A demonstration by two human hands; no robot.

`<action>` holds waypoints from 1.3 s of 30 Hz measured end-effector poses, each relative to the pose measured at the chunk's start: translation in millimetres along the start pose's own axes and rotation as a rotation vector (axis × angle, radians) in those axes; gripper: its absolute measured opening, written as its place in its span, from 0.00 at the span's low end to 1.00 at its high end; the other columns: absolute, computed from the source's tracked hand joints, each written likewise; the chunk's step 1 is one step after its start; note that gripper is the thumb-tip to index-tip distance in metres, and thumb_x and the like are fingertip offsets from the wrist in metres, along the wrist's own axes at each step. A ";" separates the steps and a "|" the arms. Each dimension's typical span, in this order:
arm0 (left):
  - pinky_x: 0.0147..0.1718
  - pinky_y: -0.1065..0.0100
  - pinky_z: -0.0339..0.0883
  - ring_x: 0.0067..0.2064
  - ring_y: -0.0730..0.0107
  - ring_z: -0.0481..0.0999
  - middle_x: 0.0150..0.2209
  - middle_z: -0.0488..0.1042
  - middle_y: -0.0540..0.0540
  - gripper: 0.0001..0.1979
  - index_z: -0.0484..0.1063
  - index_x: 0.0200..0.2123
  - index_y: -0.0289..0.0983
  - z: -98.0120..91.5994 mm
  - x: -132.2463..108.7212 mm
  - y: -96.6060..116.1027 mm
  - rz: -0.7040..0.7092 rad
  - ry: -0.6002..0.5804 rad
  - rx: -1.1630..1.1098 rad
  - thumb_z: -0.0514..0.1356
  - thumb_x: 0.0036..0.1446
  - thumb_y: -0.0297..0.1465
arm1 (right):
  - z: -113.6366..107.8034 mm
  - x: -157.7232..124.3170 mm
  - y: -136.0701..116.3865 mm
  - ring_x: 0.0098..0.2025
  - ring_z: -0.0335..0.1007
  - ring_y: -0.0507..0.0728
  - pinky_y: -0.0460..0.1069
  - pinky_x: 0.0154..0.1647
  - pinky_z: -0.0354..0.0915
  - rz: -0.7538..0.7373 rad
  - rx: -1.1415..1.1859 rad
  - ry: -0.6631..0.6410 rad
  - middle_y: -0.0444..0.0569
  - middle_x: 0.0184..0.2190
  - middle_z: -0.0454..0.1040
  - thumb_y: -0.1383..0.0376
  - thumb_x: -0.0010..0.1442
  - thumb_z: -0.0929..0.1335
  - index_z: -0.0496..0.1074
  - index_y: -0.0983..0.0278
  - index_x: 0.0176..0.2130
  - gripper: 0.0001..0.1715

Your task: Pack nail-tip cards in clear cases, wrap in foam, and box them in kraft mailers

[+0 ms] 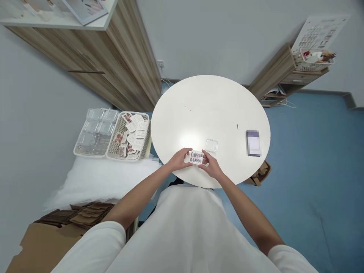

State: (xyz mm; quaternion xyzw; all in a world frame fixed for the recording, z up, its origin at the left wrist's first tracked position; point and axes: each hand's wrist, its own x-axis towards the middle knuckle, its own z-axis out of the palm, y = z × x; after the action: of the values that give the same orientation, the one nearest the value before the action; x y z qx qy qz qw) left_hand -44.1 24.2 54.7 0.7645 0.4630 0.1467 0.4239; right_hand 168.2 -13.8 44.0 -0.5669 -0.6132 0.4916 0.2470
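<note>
A small white card of press-on nails (196, 157), with two rows of dark, pinkish nails, is held between both hands above the near side of the round table. My left hand (180, 159) pinches its left edge between thumb and fingers. On the opposite edge, my right hand (211, 164) grips it the same way, fingers partly curled behind. Just beyond my right hand lies a clear plastic box (211, 145), its lower part partly hidden by that hand.
The white round table (210, 102) bears a purple-and-white pack (253, 143) at right. Leftward stand a basket of nail cards (129, 136) and a tray of clear boxes (96, 132). White sheets (105, 176) and cardboard (48, 242) lie nearer; a cardboard box (260, 174) sits below right.
</note>
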 end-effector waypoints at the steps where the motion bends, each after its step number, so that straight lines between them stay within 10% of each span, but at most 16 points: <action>1: 0.36 0.67 0.63 0.35 0.69 0.67 0.40 0.66 0.47 0.33 0.57 0.53 0.40 4.7 1.3 5.6 0.018 -0.017 0.025 0.63 0.43 0.40 | -6.8 -6.7 5.0 0.33 0.63 0.53 0.54 0.39 0.65 -0.013 -0.036 -0.002 0.45 0.35 0.66 0.59 0.47 0.70 0.51 0.57 0.58 0.43; 11: 0.38 0.63 0.63 0.42 0.62 0.66 0.42 0.64 0.43 0.32 0.61 0.50 0.37 47.0 28.7 29.7 0.156 -0.048 0.203 0.63 0.42 0.42 | -39.3 -37.1 45.0 0.44 0.63 0.59 0.56 0.42 0.64 -0.069 -0.146 0.086 0.51 0.45 0.64 0.54 0.48 0.69 0.52 0.56 0.58 0.41; 25: 0.37 0.65 0.60 0.44 0.58 0.66 0.44 0.63 0.43 0.31 0.59 0.52 0.41 74.5 68.6 17.8 -0.141 -0.143 0.348 0.63 0.43 0.37 | -36.5 0.9 74.8 0.53 0.53 0.62 0.56 0.52 0.56 0.120 -0.334 0.078 0.52 0.48 0.59 0.61 0.47 0.69 0.54 0.60 0.57 0.40; 39: 0.36 0.68 0.61 0.43 0.63 0.68 0.47 0.59 0.43 0.33 0.50 0.57 0.39 85.0 64.6 11.0 -0.136 -0.233 0.320 0.60 0.48 0.32 | -31.7 0.8 81.7 0.54 0.55 0.60 0.53 0.52 0.57 0.125 -0.358 0.064 0.51 0.49 0.57 0.66 0.46 0.68 0.52 0.60 0.58 0.42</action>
State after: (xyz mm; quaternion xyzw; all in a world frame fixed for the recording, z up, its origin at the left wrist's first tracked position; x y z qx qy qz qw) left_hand 48.9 32.1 1.7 0.8008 0.4790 -0.0470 0.3565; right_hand 232.2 -13.1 -15.9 -0.6542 -0.6461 0.3709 0.1305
